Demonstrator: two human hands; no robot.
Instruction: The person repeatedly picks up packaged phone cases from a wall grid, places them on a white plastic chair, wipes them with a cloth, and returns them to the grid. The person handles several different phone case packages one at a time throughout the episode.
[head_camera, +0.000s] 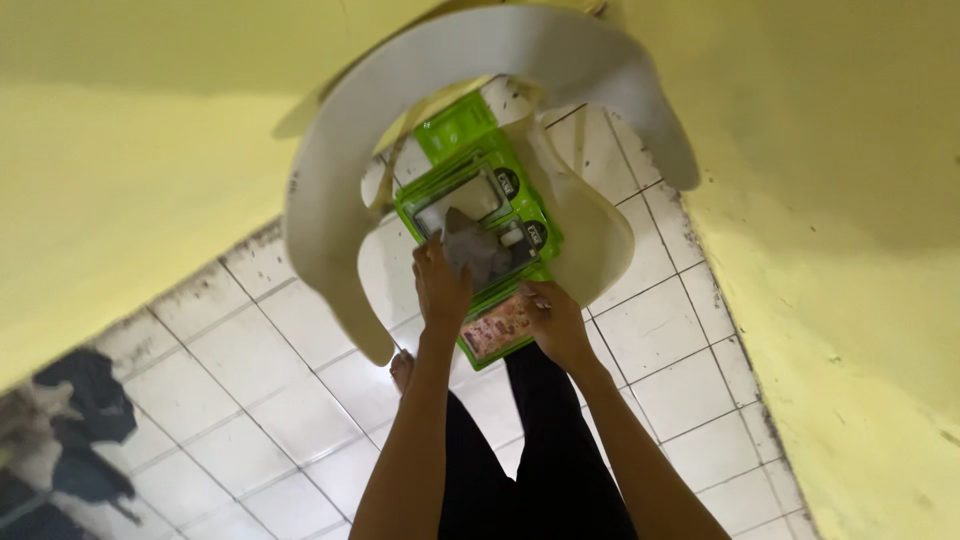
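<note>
Both hands are on a stack of flat green blister packs (480, 215) that rests on the seat of a white plastic chair (330, 240), seen from straight above so the curved backrest arcs around the packs. The left hand (441, 288) lies with its fingers folded over the near edge of the top pack, next to the clear window with a grey item behind it; it looks like a pinch on that edge, though the thumb is hidden and I cannot tell how firm the hold is. The right hand (556, 325) grips the lower corner of the pack, just beside its pinkish printed card (497, 325), fingers wrapped under the rim. The chair stands on white floor tiles (680, 390) with dark grout, tucked into a corner of yellow walls (840, 250); a heap of dark clothes (85, 420) lies well apart at the lower left, and the person's bare foot (402, 368) shows just beneath the seat's front. To my eye the packs sit fanned and slightly skewed, so lifting the top one by its near edge alone could drag the ones below forward and tip them off the seat onto the tiles. The glossy plastic could also slip from a light pinch.
</note>
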